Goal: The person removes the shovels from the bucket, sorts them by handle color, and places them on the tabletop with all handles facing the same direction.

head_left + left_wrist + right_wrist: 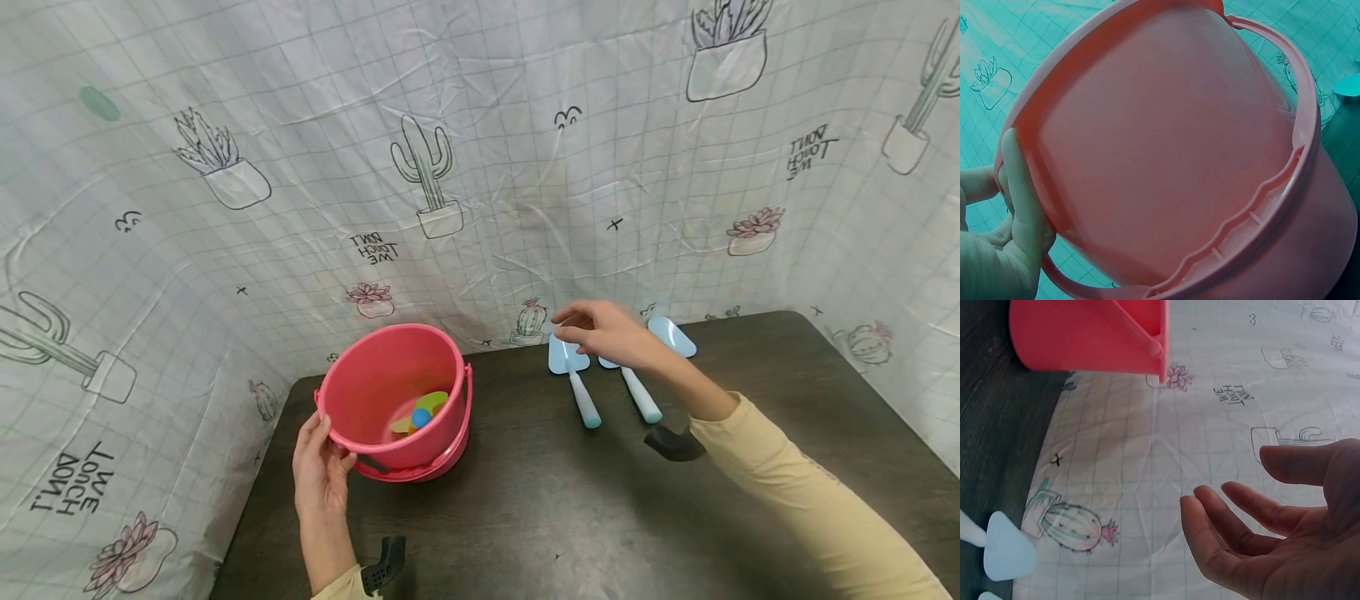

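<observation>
A pink bucket (367, 387) stands at the left of the dark table, its handle (408, 475) hanging down on the near side. My left hand (321, 475) grips the bucket's rim at its left; in the left wrist view the thumb lies along the rim (1054, 50). Inside the bucket lie a blue ball (421, 417) and yellow-green pieces (432, 403), partly hidden by the near wall. My right hand (607, 333) hangs in the air with loosely bent fingers and nothing in them. It is above a toy shovel (579, 387) with a light-blue blade and white handle.
A second shovel (637, 392) lies beside the first, its blade partly hidden by my right hand. Farther right shows the light-blue blade (671, 335) of a third, behind my forearm. A cactus-print curtain (495, 167) hangs behind the dark table (517, 500) and at both sides.
</observation>
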A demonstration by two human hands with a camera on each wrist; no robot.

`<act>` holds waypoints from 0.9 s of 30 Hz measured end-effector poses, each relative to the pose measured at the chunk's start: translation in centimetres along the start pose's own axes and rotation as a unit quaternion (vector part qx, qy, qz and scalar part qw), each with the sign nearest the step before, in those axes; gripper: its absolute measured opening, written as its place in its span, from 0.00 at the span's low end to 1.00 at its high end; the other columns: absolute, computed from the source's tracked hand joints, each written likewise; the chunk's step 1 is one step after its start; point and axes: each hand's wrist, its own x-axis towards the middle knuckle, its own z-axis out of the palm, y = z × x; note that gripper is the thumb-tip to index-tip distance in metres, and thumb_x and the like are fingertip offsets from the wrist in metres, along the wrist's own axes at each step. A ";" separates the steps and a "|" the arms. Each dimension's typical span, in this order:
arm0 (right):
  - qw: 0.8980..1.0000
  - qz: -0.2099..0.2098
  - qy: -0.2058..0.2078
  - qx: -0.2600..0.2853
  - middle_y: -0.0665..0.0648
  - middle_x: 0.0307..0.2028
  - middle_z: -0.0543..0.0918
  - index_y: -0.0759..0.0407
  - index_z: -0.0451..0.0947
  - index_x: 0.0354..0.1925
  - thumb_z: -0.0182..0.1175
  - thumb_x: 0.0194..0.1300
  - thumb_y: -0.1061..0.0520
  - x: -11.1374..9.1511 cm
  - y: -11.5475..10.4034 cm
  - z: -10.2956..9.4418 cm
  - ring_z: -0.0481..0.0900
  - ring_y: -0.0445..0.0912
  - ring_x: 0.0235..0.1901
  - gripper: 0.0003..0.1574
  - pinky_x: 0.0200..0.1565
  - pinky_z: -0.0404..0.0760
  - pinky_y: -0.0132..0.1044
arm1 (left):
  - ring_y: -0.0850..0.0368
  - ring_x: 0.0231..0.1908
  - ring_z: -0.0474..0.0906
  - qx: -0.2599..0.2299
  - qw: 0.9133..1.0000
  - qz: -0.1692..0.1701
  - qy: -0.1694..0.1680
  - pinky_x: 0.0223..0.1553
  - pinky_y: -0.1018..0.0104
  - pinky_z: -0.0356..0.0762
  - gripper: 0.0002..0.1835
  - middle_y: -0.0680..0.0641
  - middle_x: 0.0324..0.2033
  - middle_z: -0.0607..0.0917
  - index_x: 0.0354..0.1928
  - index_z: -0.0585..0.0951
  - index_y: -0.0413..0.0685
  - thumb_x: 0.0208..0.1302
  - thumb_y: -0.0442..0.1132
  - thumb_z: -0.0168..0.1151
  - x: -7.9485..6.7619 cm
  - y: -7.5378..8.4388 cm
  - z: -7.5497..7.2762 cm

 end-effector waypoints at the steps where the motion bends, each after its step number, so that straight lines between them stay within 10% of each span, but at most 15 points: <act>1: 1.000 0.000 0.000 0.003 0.68 0.54 0.85 0.69 0.76 0.62 0.58 0.78 0.55 0.1 -0.1 0.1 0.85 0.49 0.38 0.23 0.42 0.84 0.42 | 0.59 0.22 0.81 0.001 1.000 -0.001 0.005 0.20 0.70 0.83 0.14 0.45 0.35 0.85 0.60 0.74 0.42 0.77 0.35 0.59 0.0 0.0 0.0; 27: 0.998 -0.043 -0.032 0.037 0.65 0.51 0.86 0.70 0.79 0.57 0.59 0.76 0.58 2.9 -3.4 5.1 0.85 0.57 0.50 0.19 0.47 0.88 0.46 | 0.60 0.23 0.82 0.008 1.000 0.006 -0.003 0.21 0.70 0.83 0.15 0.47 0.34 0.85 0.61 0.72 0.41 0.78 0.35 0.57 -0.2 -0.3 -0.1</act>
